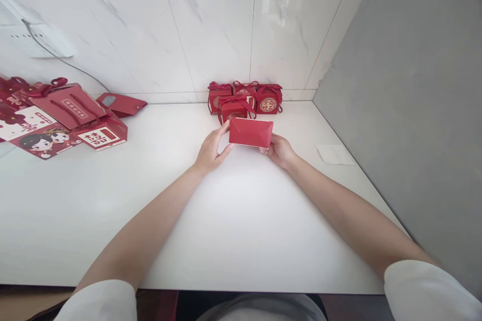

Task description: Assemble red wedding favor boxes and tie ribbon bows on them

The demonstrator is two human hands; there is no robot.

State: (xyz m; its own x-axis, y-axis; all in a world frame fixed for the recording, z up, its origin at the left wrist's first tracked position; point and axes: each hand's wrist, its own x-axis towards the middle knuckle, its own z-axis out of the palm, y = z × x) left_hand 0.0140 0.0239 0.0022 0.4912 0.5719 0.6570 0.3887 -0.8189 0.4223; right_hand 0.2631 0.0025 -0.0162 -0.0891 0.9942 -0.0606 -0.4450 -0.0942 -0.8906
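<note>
A plain red paper box (249, 133) with diagonal creases on its face is held up above the table, between my two hands. My left hand (213, 149) grips its left end, thumb at the lower corner and fingers at the upper one. At the right end, my right hand (280, 151) holds it with the fingers curled underneath, partly hidden by the box. Just behind it stand several small red gift boxes (269, 99) tied with red ribbon bows, some with round gold emblems.
To the left lie several larger red gift boxes and bags (71, 105) with printed figures. A grey cable (71, 65) runs down from a wall socket (41, 40). A white tissue (335, 154) lies at the right, near the grey side wall (406, 100). White tiles back the white table (241, 230).
</note>
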